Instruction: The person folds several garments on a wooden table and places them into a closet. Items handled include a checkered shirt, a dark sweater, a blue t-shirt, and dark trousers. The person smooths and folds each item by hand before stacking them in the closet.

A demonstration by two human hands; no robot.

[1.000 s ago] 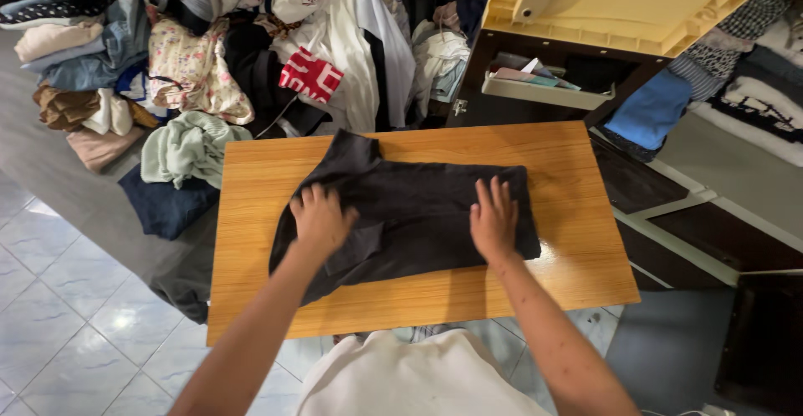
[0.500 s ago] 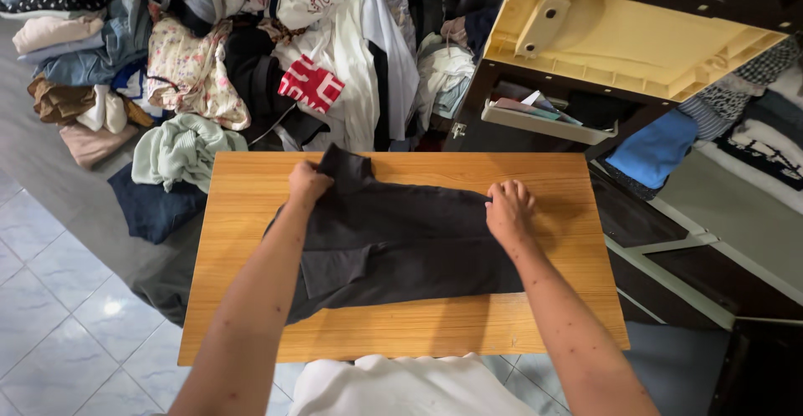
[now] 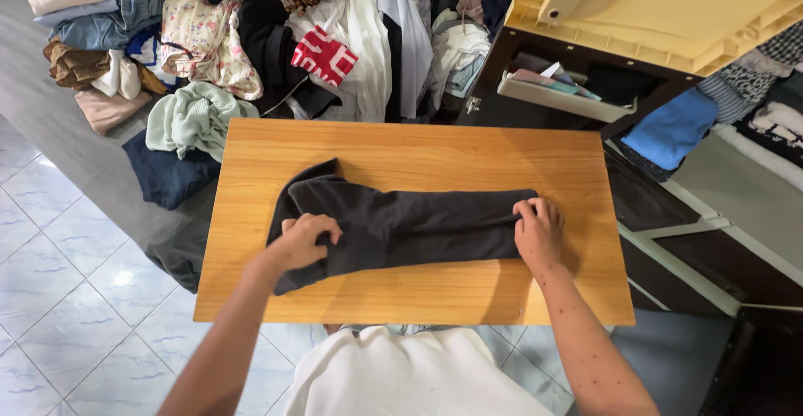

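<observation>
Dark garment lies folded into a long band across the middle of the wooden worktop; left hand curls shut on its near-left edge, right hand pinches closed on its right end, each grip at one extremity so the fold stays taut and even between them; clothes heap sits well beyond both grips. Half a second ago the hands gripped the far edge and the cloth lay broader; it is now doubled toward the person.

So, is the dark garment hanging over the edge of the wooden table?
No, the dark garment lies wholly on the wooden table, with bare wood showing on every side of it.
</observation>
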